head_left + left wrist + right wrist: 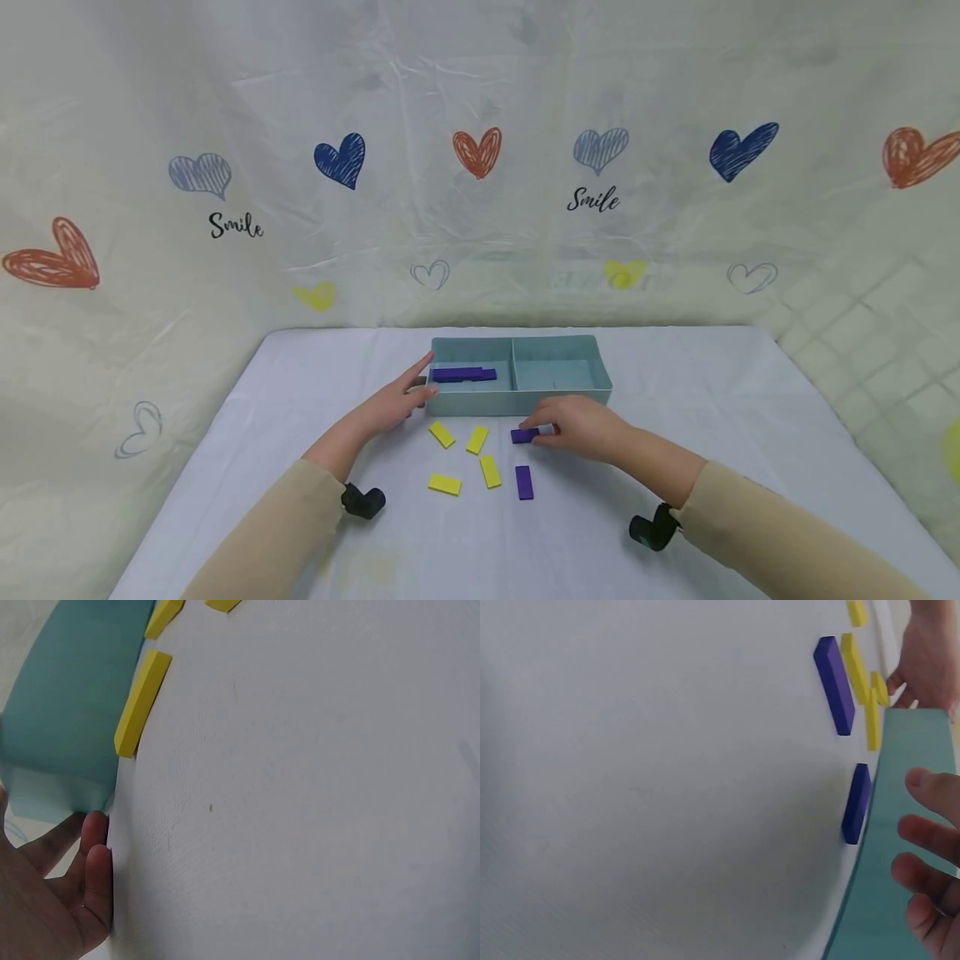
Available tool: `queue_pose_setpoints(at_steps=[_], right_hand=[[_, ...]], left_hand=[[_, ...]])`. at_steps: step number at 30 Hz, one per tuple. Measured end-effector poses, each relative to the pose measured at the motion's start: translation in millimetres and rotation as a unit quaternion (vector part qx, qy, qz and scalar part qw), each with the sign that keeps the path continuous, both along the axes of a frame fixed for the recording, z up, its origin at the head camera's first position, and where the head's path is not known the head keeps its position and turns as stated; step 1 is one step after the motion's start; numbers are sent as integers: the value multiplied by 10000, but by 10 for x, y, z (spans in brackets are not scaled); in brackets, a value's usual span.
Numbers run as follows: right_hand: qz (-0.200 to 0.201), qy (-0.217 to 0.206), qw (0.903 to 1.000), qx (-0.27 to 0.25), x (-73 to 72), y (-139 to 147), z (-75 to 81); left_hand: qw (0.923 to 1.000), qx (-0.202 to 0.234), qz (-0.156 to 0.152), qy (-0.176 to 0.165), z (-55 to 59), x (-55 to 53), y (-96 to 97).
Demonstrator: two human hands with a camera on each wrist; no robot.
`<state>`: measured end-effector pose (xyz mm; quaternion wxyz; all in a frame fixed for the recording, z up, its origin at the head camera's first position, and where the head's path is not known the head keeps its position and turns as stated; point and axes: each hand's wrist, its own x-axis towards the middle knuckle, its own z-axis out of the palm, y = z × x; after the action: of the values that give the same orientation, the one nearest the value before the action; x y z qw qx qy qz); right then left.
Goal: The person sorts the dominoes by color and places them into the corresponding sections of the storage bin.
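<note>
A blue-green box (480, 405) with two compartments stands at the back of the table, several purple blocks (457, 375) lying in its left compartment. My left hand (392, 404) rests at the box's left end, index finger and thumb spread along the rim. My right hand (581, 427) is over a purple block (857, 804) lying in front of the box. In the right wrist view its loosely bent fingers (926, 834) show a gap from that block. Nearer me lies a second purple block (524, 482).
Several yellow blocks (444, 483) are scattered on the white tablecloth (600, 542) in front of the box, left of the purple ones. A divider (513, 363) splits the box. Behind the table hangs a curtain (480, 225) printed with hearts.
</note>
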<state>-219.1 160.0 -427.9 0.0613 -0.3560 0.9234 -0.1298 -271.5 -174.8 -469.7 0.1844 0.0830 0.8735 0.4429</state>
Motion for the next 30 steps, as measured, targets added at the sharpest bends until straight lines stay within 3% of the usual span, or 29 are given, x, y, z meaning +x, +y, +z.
queue_pose_setpoints(at_steps=[11, 30], right_hand=[[-161, 36, 9989, 447, -31, -75, -135], [-157, 75, 9984, 545, -94, -92, -246]], left_hand=[[10000, -4, -18, -16, 20, -7, -5], [10000, -49, -20, 18, 13, -10, -4]])
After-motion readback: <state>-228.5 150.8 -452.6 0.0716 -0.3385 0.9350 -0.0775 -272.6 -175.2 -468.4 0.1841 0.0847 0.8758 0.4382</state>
